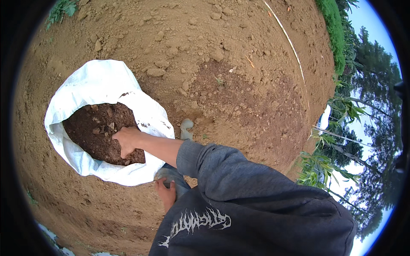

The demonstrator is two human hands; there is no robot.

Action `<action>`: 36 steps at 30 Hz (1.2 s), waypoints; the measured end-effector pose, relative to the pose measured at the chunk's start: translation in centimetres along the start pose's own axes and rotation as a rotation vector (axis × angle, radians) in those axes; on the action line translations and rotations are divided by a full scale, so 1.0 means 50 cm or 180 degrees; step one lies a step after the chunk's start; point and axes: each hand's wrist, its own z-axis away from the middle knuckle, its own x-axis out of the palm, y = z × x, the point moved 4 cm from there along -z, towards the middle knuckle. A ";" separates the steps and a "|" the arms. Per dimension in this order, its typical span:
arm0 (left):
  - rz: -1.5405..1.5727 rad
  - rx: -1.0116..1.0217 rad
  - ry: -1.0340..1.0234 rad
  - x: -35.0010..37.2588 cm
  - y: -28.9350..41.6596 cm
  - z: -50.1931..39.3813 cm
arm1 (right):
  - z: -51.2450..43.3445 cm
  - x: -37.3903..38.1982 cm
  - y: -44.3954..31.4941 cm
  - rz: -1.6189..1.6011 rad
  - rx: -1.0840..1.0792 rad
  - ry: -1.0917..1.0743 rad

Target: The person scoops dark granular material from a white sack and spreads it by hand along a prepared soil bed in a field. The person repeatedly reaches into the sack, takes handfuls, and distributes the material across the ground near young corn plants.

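A white woven sack (105, 80) stands with its rim rolled outward, filled with dark brown crumbly soil or compost (96, 137). My right hand (129, 140) reaches over the near rim and down onto this material, thumb spread from the index finger; its other fingers are partly hidden, and nothing shows in its grip. Small pale clods (111, 125) lie beside the fingers. Against my bent knee, just outside the sack, rests my left hand (166, 193), its fingers apart and holding nothing visible.
One muddy boot (186, 128) is planted near the sack. Around it spreads bare brown earth with clods (155, 72) and a darker patch (237, 96). A pale line (290, 41) crosses the ground. Green plants (333, 35) and trees stand beyond, with another white sack (325, 118).
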 end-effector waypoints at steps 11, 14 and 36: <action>-0.0602 0.0140 -0.0210 0.042 0.046 0.008 | 0.320 -0.120 0.217 -0.6680 -0.1994 0.0302; -0.0712 0.0246 -0.0214 0.059 0.059 0.010 | 0.441 -0.081 0.479 -0.6432 -0.0605 0.1959; -0.1802 0.0486 -0.0417 0.118 0.112 0.021 | 1.276 0.609 1.430 -0.5270 0.3887 0.4967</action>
